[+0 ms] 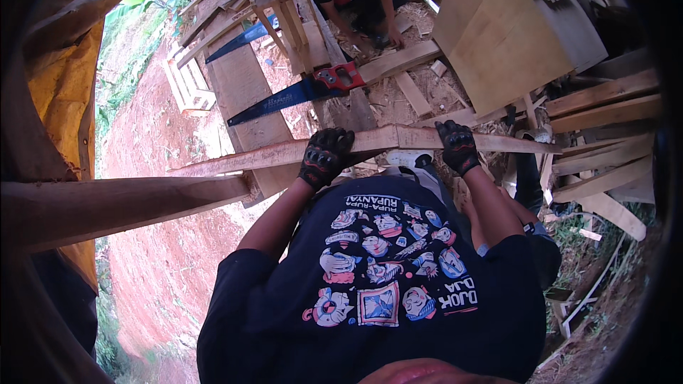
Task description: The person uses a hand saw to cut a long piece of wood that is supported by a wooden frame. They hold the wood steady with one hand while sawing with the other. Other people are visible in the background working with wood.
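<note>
A long rough wooden plank (373, 140) lies crosswise in front of my body. My left hand (326, 157), in a black glove, is closed over it left of the middle. Also gloved in black, my right hand (457, 146) grips the same plank farther right, fingers curled over its far edge. A line crosses the wood between my hands; whether it is a joint or a mark, I cannot tell. Just beyond the plank, a handsaw (284, 97) with a red handle and dark blue blade rests across boards.
A second handsaw (238, 40) lies farther off on a wide board (244, 80). Beyond it, a co-worker (359, 0) crouches among offcuts. A large plywood panel (498, 39) leans at the right, near stacked boards (605, 110). A thick beam (128, 210) juts in from the left.
</note>
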Demonstrator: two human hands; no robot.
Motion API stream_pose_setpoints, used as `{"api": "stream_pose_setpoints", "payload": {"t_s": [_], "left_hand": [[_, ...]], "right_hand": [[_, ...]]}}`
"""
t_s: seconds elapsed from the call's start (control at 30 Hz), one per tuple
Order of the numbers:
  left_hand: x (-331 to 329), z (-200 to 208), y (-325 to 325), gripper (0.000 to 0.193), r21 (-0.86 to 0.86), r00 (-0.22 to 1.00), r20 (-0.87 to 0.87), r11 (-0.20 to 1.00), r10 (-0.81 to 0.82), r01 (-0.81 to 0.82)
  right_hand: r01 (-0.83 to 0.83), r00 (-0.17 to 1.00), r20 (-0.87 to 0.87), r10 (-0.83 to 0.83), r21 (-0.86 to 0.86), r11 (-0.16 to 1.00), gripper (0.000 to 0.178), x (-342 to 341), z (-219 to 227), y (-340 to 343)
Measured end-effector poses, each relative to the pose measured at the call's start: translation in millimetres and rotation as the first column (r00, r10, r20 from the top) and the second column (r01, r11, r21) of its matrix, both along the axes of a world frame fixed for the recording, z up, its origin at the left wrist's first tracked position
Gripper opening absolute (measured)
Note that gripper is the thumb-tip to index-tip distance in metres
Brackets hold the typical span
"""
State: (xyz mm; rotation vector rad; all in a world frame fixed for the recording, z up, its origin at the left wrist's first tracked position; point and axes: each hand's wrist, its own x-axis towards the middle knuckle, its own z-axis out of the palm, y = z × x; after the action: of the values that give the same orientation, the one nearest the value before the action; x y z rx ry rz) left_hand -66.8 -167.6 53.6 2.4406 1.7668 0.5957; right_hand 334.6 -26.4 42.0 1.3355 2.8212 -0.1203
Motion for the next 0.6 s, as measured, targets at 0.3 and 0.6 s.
{"api": "stream_pose_setpoints", "payload": {"t_s": [0.3,0.6], "left_hand": [[-9,4,15,0.035,-0.058,0.999,0.024,0.997,0.048,-0.047],[-34,19,35,0.020,-0.268,1.000,0.013,0.963,-0.026,0.029]], "right_hand": [[0.030,0.998,-0.061,-0.030,-0.005,1.000,0.042,8,5,10],[0.057,0.998,0.041,-0.056,0.000,0.998,0.019,-7,51,23]]}}
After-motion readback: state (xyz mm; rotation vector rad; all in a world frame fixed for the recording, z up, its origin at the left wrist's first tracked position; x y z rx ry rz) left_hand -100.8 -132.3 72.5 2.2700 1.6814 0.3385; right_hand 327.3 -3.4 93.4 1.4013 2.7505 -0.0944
